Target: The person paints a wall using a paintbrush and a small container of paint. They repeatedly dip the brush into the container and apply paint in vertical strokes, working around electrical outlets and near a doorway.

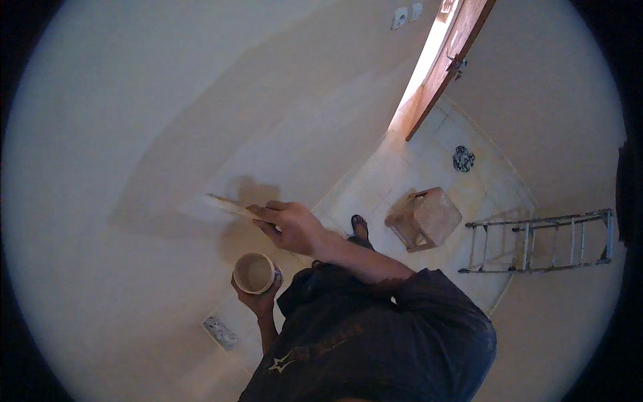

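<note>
Pinched in the fingers of my right hand (294, 228) is a thin, light-coloured hand tool (228, 205), seen nearly edge-on. Whether it is a brush or a scraper I cannot tell. Its darker far end is at or close to the pale wall (125, 125), where a lighter, whitish area shows near it. Lower down, my left hand (256, 299) grips a small round plastic tub (253, 274) from below and the side. The tub's open top faces up, and its inside looks pale; how full it is does not show clearly.
A brown plastic stool (437, 218) stands on the tiled floor (371, 186), with a metal ladder (542, 241) beyond it. A patterned cloth-like bundle (463, 159) lies near the partly open wooden door (447, 70). A grey-stained rectangular piece (220, 331) lies at lower left. Wall sockets (400, 18) are above.
</note>
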The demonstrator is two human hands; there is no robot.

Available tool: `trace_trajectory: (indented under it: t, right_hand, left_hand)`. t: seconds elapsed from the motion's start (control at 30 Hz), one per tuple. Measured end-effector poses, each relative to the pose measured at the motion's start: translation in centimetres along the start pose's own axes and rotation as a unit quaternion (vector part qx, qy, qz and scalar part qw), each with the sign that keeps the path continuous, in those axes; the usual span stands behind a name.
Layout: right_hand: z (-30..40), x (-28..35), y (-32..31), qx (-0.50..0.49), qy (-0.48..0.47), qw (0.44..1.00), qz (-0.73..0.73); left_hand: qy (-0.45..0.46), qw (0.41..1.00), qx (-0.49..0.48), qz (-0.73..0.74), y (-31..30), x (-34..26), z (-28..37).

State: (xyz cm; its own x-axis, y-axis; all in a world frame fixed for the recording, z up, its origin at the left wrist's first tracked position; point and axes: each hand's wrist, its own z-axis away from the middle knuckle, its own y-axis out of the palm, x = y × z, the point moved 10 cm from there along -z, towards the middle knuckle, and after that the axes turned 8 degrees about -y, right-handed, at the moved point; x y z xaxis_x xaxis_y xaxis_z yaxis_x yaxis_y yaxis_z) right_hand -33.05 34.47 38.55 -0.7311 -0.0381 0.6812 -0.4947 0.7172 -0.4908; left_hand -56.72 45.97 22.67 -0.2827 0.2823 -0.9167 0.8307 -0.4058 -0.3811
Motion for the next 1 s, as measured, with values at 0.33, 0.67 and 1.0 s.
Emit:
trace_trajectory:
  t: [0.33, 0.67, 1.0]
  right_hand:
    - [2.5, -19.9, -22.5, -0.234, 0.283, 0.89, 0.271]
    - [1.0, -3.3, 1.2, -0.104, 0.075, 0.973, 0.192]
    - [0.0, -4.2, 0.8, -0.111, 0.05, 0.989, 0.083]
  left_hand:
    - [-0.011, 0.999, -0.022, 0.027, -7.5, 2.4, 1.5]
    - [-0.002, 0.999, -0.048, 0.011, -9.5, 4.5, 2.2]
    - [0.026, 0.999, -0.033, 0.013, -9.0, 2.5, -0.1]
